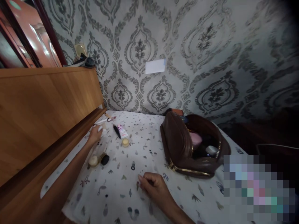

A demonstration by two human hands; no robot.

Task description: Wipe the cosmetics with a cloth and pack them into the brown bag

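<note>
My left hand (94, 134) reaches to the left side of the patterned sheet, its fingers closed on a small white object (100, 128) whose kind I cannot make out. Close by lie slim cosmetic sticks (109, 119), a black tube (116, 132) and a white-and-pink squeeze tube (122, 131). A small round cream-coloured pot (125, 142) sits nearer. Another cream-coloured round pot (93, 161) and a black-lidded jar (104, 159) are beside my left forearm. My right hand (154, 186) hovers or rests over the sheet, fingers curled, with nothing visible in them.
An unzipped brown cosmetic bag (175, 140) stands on the right, a pink item (195, 139) and a pale one (212, 151) inside. An orange-and-black object (176, 111) is behind it. A wooden panel (51, 105) borders the left; a patterned wall (140, 90) rises behind.
</note>
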